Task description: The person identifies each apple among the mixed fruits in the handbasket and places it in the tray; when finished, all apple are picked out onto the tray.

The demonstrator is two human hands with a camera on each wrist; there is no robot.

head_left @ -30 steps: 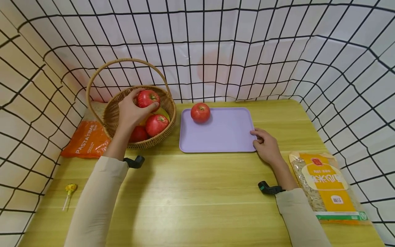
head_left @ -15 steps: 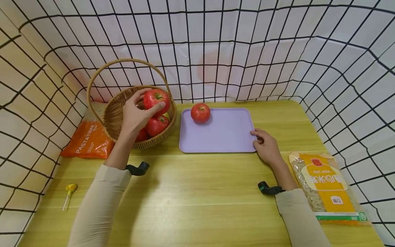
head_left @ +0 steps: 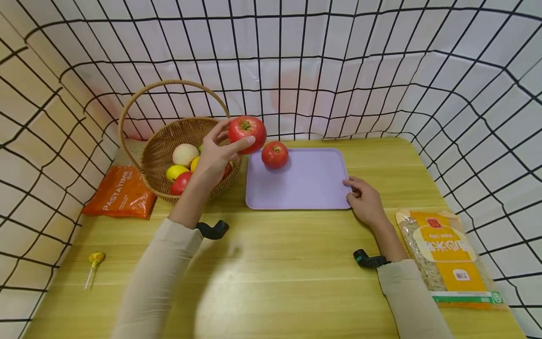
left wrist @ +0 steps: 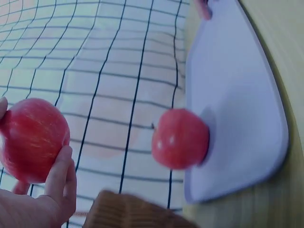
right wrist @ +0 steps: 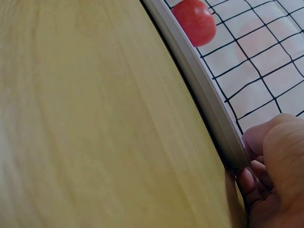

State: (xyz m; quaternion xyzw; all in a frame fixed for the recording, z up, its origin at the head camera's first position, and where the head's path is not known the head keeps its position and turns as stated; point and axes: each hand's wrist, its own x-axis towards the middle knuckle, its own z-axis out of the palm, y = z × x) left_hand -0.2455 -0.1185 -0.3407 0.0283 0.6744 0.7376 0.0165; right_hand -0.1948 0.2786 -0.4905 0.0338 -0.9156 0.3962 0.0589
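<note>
My left hand (head_left: 218, 153) grips a red apple (head_left: 247, 134) between thumb and fingers, held in the air between the wicker basket (head_left: 158, 174) and the lilac tray (head_left: 309, 181). The left wrist view shows the same held apple (left wrist: 33, 140) apart from the tray. Another red apple (head_left: 275, 155) sits at the tray's back left corner. At the tray's right edge, my right hand (head_left: 366, 200) pinches the rim with curled fingers; the thumb and fingers show at the tray's corner in the right wrist view. My left hand and forearm hide part of the basket's fruit.
Inside the basket lie a red fruit (head_left: 181, 183), a yellow fruit (head_left: 175, 173) and a pale round fruit (head_left: 185, 154). An orange pasta bag (head_left: 123, 193), a yellow lollipop (head_left: 96, 258) and a yellow noodle packet (head_left: 449, 254) lie on the table. Black wire grid (head_left: 292, 70) surrounds it.
My left hand has lifted the apple out of the basket and carried it right, toward the tray. More fruit in the basket now shows. The right hand and the tray have stayed in place.
</note>
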